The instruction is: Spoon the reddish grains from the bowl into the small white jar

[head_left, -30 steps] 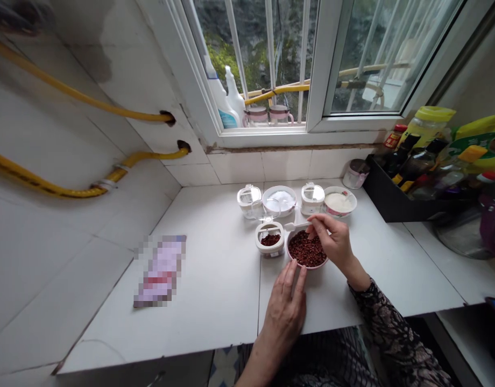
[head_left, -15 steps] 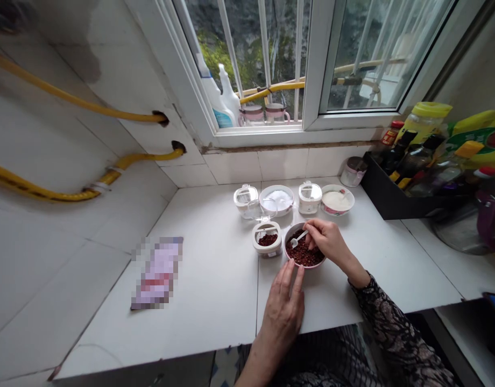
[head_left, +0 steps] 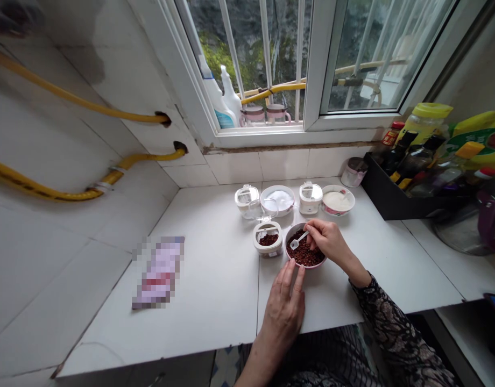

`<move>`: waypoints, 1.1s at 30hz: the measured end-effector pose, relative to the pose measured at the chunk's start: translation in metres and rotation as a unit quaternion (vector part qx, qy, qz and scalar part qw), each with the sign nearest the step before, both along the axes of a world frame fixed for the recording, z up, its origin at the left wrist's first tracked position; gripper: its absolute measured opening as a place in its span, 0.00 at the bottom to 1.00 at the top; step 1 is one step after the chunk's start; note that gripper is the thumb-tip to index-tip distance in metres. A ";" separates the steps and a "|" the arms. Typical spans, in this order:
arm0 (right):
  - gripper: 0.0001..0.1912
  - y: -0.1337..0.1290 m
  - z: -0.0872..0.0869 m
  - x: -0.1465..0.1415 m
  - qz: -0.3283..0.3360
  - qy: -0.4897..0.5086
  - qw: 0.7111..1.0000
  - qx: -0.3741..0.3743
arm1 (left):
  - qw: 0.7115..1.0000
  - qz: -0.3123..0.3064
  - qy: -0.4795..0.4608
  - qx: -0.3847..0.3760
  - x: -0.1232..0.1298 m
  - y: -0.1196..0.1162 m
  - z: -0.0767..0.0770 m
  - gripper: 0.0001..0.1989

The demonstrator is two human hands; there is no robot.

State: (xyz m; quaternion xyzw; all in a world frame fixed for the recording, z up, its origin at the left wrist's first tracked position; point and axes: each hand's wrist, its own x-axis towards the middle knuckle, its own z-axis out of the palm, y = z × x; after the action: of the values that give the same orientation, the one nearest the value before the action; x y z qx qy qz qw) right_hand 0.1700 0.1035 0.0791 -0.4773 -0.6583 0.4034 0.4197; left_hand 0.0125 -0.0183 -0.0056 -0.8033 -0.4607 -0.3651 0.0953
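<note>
Spoon point(head_left: 295, 244) has dropped since the first frame: from the rim into the bowl point(head_left: 314, 266). White, plastic-looking scoop, handle pinched in our right hand's point(head_left: 332, 246) narrow grip; handle end hidden by fingers. Bowl's round, pink-rimmed, holding coarse dark-red grains point(head_left: 306, 256); hand covers its two o'clock side. Left hand point(head_left: 283, 307) open, fingertips on rim at six. We've got the squarish jar point(head_left: 256, 247) at nine, clear lid point(head_left: 263, 209) up. Farther out at nine, lilac packet point(head_left: 161, 269), pixelated, text unreadable.
</note>
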 end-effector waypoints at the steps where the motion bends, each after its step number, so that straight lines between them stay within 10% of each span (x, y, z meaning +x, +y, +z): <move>1: 0.11 0.000 0.000 0.000 0.007 -0.004 1.000 0.000 | 1.000 -0.001 0.000 0.002 0.000 0.000 0.000 0.33; 18: 0.18 0.003 0.004 0.004 0.009 0.108 0.985 -0.135 | 1.000 -0.007 -0.009 0.002 0.000 0.000 0.000 0.33; 33: 0.22 0.006 0.009 -0.002 -0.032 0.177 0.982 -0.058 | 1.000 -0.007 -0.005 0.004 0.000 0.001 0.000 0.33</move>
State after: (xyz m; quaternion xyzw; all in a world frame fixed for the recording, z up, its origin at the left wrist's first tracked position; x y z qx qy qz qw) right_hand 0.1679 0.1090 0.0884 -0.4421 -0.5336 0.5056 0.5140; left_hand 0.0126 -0.0174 -0.0051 -0.8045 -0.4540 -0.3714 0.0934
